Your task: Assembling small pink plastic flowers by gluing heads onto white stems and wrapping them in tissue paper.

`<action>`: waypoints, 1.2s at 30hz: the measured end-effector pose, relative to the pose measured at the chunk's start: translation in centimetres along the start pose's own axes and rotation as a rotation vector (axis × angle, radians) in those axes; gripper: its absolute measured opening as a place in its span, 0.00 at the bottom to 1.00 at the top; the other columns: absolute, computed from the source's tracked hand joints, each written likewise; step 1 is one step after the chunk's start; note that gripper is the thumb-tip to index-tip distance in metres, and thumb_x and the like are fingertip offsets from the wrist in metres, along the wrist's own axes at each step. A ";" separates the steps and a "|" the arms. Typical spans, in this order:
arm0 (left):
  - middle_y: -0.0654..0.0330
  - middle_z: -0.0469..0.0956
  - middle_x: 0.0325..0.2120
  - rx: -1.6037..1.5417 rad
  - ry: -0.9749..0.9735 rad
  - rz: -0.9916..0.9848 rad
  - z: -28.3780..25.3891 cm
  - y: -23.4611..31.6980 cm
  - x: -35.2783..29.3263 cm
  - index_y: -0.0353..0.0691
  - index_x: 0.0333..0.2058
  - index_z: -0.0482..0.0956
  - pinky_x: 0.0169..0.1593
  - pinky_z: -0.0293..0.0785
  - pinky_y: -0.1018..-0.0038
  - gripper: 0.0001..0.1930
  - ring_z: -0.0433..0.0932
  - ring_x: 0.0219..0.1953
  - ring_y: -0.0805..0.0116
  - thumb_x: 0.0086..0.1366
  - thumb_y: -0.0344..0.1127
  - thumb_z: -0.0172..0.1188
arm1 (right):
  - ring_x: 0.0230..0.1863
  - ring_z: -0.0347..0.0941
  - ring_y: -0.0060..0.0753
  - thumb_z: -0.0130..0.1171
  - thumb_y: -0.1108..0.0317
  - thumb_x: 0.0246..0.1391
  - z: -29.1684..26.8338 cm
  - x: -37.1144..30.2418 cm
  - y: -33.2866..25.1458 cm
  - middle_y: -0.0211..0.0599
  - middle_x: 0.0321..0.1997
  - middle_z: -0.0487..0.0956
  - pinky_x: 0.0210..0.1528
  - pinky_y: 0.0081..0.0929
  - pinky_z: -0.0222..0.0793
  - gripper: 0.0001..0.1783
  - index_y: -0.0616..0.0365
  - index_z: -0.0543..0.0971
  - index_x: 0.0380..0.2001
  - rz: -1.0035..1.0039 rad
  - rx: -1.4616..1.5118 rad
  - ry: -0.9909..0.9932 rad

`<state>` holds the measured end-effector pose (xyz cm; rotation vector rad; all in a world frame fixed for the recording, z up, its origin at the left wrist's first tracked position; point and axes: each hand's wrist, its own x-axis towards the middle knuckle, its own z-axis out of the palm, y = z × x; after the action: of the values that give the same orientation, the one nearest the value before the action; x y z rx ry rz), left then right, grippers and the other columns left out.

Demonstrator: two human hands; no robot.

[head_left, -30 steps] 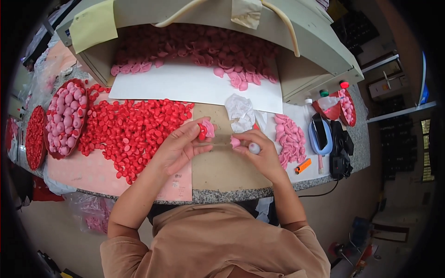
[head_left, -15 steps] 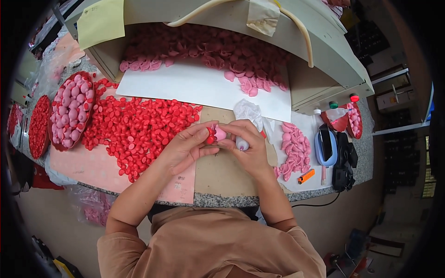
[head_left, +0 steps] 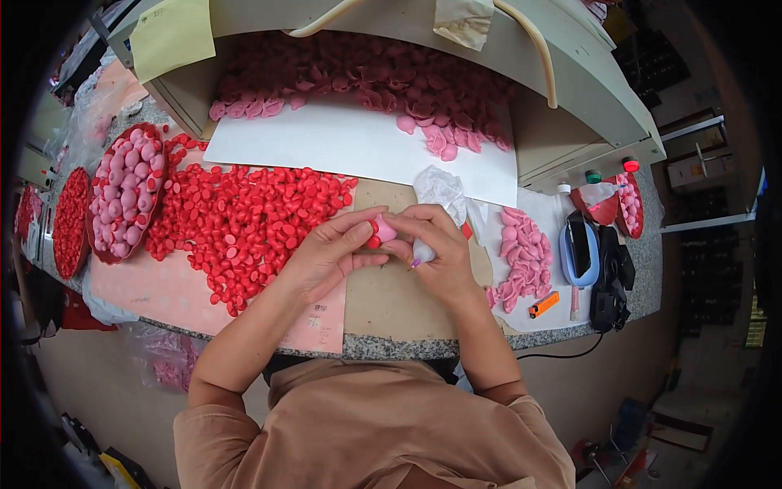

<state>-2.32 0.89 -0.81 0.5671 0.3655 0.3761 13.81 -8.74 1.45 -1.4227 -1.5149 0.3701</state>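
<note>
Board (head_left: pixel 395 306) to granite edge (head_left: pixel 399 348), both hands (head_left: pixel 324 253) (head_left: pixel 446 254) pinching pink-red piece (head_left: pixel 385 229)

Both bare forearms are slanting inward and away from the torso (head_left: pixel 375 424), the left forearm (head_left: pixel 248 334) leaning rightward, the right forearm (head_left: pixel 491 346) leaning leftward, with both elbows bending. The left hand (head_left: pixel 326 253) is pinching between thumb and index finger, its lower fingers reaching loosely toward the other hand. The right hand (head_left: pixel 446 253) is turning its back upward, its index finger and thumb pointing left in a pinch while its other fingers are curling inward. The fingertips are facing each other closely.
</note>
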 end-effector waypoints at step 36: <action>0.57 0.70 0.46 0.352 -0.061 0.529 0.4 -1.1 -0.7 0.41 0.41 0.77 0.54 0.67 0.71 0.12 0.70 0.49 0.67 0.58 0.22 0.59 | 0.40 0.69 0.27 0.67 0.78 0.40 0.6 0.1 -1.5 0.34 0.42 0.71 0.38 0.21 0.68 0.21 0.60 0.77 0.42 0.079 0.256 0.041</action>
<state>-2.52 -0.41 -0.99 1.0223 0.2181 0.8093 12.51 -8.86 2.37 -1.2815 -1.3286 0.5587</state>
